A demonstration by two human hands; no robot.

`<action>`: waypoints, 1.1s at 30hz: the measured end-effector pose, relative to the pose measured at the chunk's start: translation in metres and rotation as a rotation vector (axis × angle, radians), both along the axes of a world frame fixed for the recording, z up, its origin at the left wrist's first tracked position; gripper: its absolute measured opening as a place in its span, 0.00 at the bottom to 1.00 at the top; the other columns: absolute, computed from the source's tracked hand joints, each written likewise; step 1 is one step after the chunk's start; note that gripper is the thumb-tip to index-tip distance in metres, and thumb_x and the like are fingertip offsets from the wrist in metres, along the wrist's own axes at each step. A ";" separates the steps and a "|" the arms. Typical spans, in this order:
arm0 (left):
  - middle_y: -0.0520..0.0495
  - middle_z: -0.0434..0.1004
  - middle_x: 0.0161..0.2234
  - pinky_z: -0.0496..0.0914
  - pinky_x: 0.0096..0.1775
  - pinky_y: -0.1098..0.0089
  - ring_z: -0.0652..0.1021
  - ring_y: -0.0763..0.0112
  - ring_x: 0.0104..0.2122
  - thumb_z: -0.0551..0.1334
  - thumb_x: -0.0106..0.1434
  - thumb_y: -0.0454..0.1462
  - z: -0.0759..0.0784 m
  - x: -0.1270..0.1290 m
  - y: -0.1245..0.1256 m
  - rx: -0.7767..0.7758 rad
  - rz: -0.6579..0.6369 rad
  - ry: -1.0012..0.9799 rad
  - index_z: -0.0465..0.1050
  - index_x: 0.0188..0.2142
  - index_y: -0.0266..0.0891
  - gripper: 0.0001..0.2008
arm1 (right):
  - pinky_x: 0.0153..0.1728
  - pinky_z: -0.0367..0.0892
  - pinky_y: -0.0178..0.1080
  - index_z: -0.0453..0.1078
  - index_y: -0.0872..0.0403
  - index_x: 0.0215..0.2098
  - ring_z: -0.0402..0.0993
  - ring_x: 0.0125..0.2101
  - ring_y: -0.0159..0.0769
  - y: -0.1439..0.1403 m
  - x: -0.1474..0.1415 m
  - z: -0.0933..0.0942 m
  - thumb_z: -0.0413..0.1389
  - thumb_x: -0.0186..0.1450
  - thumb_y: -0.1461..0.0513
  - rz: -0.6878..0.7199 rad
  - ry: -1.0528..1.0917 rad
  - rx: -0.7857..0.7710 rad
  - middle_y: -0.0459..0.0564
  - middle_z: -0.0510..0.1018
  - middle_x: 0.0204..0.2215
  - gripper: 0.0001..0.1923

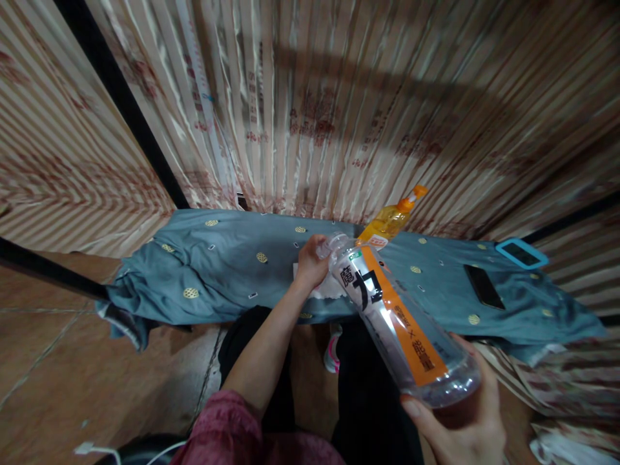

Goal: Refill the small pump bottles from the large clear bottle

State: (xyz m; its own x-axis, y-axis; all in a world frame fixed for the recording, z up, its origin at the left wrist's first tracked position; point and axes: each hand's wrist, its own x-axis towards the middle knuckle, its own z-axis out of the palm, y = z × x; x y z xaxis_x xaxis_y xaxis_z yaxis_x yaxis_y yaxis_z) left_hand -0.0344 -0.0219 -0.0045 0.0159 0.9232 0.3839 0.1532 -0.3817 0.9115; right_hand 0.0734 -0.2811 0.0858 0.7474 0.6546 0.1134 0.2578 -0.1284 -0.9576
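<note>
A large clear plastic bottle (402, 323) with an orange and silver label lies tilted across my view, its neck toward the upper left. My right hand (460, 413) grips it round the base, thumb below and fingers on the far side. At the other end, my left hand (312, 263) is closed at the bottle's clear neck; part of its fingers is hidden there. White paper (332, 287) lies on the cloth just under the left hand. Behind the neck stands or leans a yellow bottle (386, 224) with an orange top, partly covered by the clear bottle.
A grey-blue patterned cloth (232, 278) covers the long narrow table. To the right lie a black phone (484, 286) and a blue-framed device (522, 253). Pleated curtains (329, 116) and dark poles (121, 97) close in the sides. A white cable (99, 450) shows at lower left.
</note>
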 end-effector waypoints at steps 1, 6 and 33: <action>0.48 0.81 0.34 0.72 0.40 0.67 0.79 0.64 0.36 0.69 0.58 0.36 0.000 0.000 0.000 0.001 0.001 -0.002 0.73 0.35 0.41 0.08 | 0.49 0.71 0.48 0.59 0.58 0.67 0.72 0.54 0.53 0.000 0.000 0.000 0.74 0.40 0.45 -0.002 -0.007 0.001 0.63 0.70 0.59 0.63; 0.48 0.81 0.35 0.72 0.41 0.66 0.80 0.63 0.37 0.68 0.58 0.35 -0.001 0.000 0.001 0.007 0.005 0.001 0.72 0.36 0.41 0.07 | 0.54 0.69 0.51 0.58 0.54 0.68 0.71 0.56 0.55 0.000 0.000 -0.001 0.75 0.41 0.46 0.011 0.030 -0.005 0.62 0.69 0.61 0.62; 0.49 0.81 0.34 0.72 0.39 0.66 0.80 0.64 0.36 0.70 0.59 0.39 0.000 -0.001 0.001 0.007 0.016 0.012 0.72 0.35 0.42 0.09 | 0.54 0.69 0.53 0.59 0.53 0.67 0.72 0.55 0.55 0.000 0.002 -0.001 0.74 0.41 0.47 0.021 0.025 -0.005 0.61 0.70 0.60 0.60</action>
State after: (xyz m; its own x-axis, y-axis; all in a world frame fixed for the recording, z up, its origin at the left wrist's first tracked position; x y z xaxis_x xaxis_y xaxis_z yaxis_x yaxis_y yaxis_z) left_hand -0.0350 -0.0206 -0.0048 0.0059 0.9206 0.3904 0.1697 -0.3857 0.9069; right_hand 0.0750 -0.2812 0.0848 0.7358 0.6709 0.0919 0.2367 -0.1276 -0.9632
